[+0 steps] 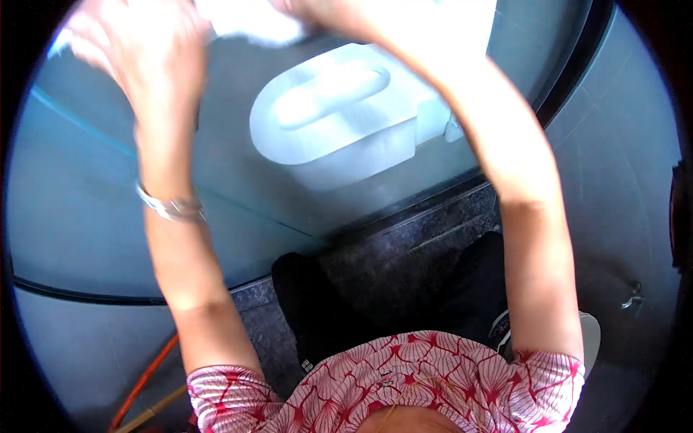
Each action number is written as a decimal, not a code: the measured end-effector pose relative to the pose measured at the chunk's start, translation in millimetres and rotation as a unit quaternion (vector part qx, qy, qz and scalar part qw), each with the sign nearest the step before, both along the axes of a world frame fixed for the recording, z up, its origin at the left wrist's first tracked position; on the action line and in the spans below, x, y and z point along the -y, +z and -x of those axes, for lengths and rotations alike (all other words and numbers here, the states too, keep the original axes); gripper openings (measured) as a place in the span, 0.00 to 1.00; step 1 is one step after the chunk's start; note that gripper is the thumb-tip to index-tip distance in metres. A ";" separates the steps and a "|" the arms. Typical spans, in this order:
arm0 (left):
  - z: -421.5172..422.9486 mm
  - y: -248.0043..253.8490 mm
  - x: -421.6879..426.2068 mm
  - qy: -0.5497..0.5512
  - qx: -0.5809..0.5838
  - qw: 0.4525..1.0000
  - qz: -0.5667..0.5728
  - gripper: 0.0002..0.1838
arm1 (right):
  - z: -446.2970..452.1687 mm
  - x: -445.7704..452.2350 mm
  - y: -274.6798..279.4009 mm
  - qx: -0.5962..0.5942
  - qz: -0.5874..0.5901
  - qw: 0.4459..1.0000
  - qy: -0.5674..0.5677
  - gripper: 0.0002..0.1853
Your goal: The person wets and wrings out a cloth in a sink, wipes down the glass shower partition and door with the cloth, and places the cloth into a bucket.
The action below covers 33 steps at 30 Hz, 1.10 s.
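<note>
Both arms reach up toward the top of the view, over a glass panel [238, 209]. A white cloth [256, 22] stretches between my hands. My left hand [155, 43] is at the upper left, blurred, its fingers closed around one side of the cloth. At the top edge my right hand [307, 9] touches the cloth's other side; its fingers are partly cut off and blurred. A bracelet [170, 206] circles the left wrist. Behind the glass shows a white toilet [346, 144], below and between my hands.
A dark frame [433, 203] runs along the glass's lower edge. At the lower left lean an orange pole [148, 377] and a wooden stick [155, 410]. A small metal fitting [633, 297] sits at the right, beyond a white round object [590, 339].
</note>
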State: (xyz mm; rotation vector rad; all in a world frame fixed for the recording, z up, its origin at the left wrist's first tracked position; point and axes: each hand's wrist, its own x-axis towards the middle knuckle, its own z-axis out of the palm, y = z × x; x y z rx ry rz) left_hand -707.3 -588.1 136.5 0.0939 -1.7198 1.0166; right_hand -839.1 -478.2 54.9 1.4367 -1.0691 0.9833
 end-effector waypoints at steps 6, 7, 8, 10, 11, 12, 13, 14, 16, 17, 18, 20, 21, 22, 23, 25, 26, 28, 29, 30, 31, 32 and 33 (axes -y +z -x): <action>-56.8 -153.5 -27.6 0.027 0.001 0.977 -0.212 0.19 | -46.7 7.9 -129.4 0.049 -0.168 0.984 -0.040 0.17; -63.0 -184.2 -28.1 0.020 0.028 0.969 -0.244 0.19 | -52.4 5.3 -160.8 0.080 -0.220 0.972 -0.037 0.17; -71.3 -217.8 -22.8 0.047 0.069 0.959 -0.272 0.27 | -57.7 3.6 -188.6 0.110 -0.270 0.956 -0.034 0.17; -85.8 -268.4 -22.1 0.075 0.096 0.941 -0.317 0.25 | -65.6 -3.6 -231.3 0.088 -0.403 0.908 -0.074 0.17; -89.9 -287.9 -17.4 0.062 0.121 0.938 -0.319 0.24 | -68.4 -3.6 -247.4 0.087 -0.403 0.908 -0.078 0.17; -90.3 -296.2 -16.3 0.047 0.145 0.934 -0.322 0.22 | -69.3 -5.5 -261.3 0.091 -0.404 0.907 -0.075 0.18; -94.0 -291.9 -20.0 0.047 0.139 0.935 -0.323 0.22 | -73.0 -9.6 -261.2 0.090 -0.404 0.908 -0.068 0.18; -95.5 -284.3 -19.5 0.064 0.164 0.926 -0.333 0.22 | -70.1 -9.5 -259.4 0.087 -0.402 0.909 -0.071 0.18; -94.0 -267.0 -15.9 0.078 0.190 0.917 -0.343 0.21 | -55.5 -1.3 -251.6 0.002 -0.378 0.923 -0.073 0.19; -89.7 -255.3 -14.7 0.075 0.190 0.913 -0.352 0.23 | -49.9 1.0 -238.2 -0.007 -0.364 0.928 -0.073 0.20; -83.9 -239.7 -17.4 0.075 0.191 0.911 -0.359 0.25 | -43.4 3.1 -222.4 -0.016 -0.348 0.935 -0.073 0.21; -65.7 -200.8 -21.7 0.046 0.131 0.930 -0.340 0.26 | -30.7 20.6 -188.9 0.215 -0.268 0.936 0.081 0.21; -58.5 -177.5 -19.4 0.033 0.114 0.936 -0.331 0.26 | -24.2 23.1 -159.8 0.121 -0.227 0.966 0.026 0.20; -52.5 -153.4 -14.9 0.022 0.099 0.941 -0.322 0.27 | -19.0 23.8 -124.7 0.026 -0.184 0.982 -0.026 0.19; -45.7 -130.4 -9.3 -0.007 0.082 0.958 -0.276 0.26 | -13.2 24.4 -94.7 -0.014 -0.161 0.985 -0.056 0.18; -28.1 -83.3 -10.4 -0.021 0.065 0.983 -0.170 0.24 | 2.6 5.7 -38.3 -0.066 -0.102 0.988 -0.100 0.17; -18.5 -60.4 -14.2 -0.007 0.058 0.992 -0.115 0.23 | 3.4 -15.1 -29.3 -0.063 -0.087 0.989 -0.104 0.18; -9.7 -26.8 -7.2 0.016 0.037 0.999 -0.031 0.23 | 1.6 -45.7 -23.0 -0.038 -0.063 0.992 -0.103 0.18; -8.1 -10.9 -5.4 0.029 0.032 0.999 -0.004 0.23 | 0.6 -59.6 -23.2 -0.022 -0.052 0.993 -0.102 0.19; -7.5 2.5 -4.6 0.037 0.028 0.999 0.014 0.23 | -0.1 -70.0 -26.4 -0.009 -0.046 0.994 -0.098 0.19; -10.8 13.2 -2.2 0.047 0.022 0.998 0.029 0.23 | -1.9 -77.3 -27.3 0.003 -0.041 0.995 -0.096 0.19; -16.1 20.5 -2.7 0.059 0.019 0.997 0.041 0.23 | -2.9 -83.1 -28.3 0.013 -0.034 0.995 -0.093 0.19; -18.6 26.9 -2.7 0.060 0.012 0.997 0.050 0.23 | -4.7 -87.2 -29.5 0.023 -0.028 0.996 -0.087 0.20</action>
